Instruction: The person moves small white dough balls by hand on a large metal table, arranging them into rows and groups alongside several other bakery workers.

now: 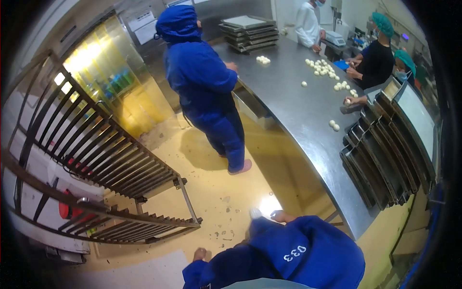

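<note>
My left hand (201,254) hangs low over the pale floor by the end of the rack, its fingers curled in and nothing visible in them. Past my blue sleeve, my right hand (283,216) shows in part beside the steel table (308,139), apart from it. Its fingers look loosely apart, and I see nothing in them. The metal tray rack (110,144) leans across the left of the view, nearest to my left hand. White dough balls (321,67) lie in groups on the table, well beyond my reach.
A co-worker in blue overalls (204,86) stands at the table's left side. Stacked trays (248,31) sit at its far end, and more trays (385,144) at the right edge. Several people work across the table; one hand (355,100) touches a dough ball. Yellow strip curtains (110,77) hang behind the rack.
</note>
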### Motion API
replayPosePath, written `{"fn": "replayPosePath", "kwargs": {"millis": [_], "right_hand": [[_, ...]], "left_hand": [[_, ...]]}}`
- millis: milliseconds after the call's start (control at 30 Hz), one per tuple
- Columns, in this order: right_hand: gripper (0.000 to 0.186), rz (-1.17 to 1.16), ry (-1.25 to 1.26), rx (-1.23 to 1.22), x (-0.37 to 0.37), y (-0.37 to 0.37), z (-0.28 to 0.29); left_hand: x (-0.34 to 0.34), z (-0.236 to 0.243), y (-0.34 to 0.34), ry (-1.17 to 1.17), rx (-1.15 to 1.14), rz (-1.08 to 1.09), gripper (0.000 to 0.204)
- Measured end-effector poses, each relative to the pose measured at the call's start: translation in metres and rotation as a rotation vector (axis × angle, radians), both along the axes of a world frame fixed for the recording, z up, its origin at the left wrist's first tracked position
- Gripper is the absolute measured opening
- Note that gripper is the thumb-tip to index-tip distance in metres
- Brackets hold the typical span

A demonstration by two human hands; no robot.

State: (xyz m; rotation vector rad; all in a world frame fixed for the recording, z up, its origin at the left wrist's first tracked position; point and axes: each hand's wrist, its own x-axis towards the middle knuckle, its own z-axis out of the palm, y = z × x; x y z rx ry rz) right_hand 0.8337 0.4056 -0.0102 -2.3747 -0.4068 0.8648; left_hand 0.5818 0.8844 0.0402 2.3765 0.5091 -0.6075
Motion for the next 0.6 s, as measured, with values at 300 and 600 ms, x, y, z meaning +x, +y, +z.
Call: {"fn": "replayPosePath", "kwargs": {"millis": [300, 600], "right_hand": [[0.034, 0.363, -0.074, -0.203, 0.109, 0.014, -0.047], [0.034, -0.092, 0.025, -0.298, 0.271, 0.052, 0.008]], "left_hand": [[0.172, -0.012, 0.022, -0.225, 0.005, 0.292, 0.024], [0.296, -0.014, 0.071, -0.127, -0.425, 0.326, 0.036]]}}
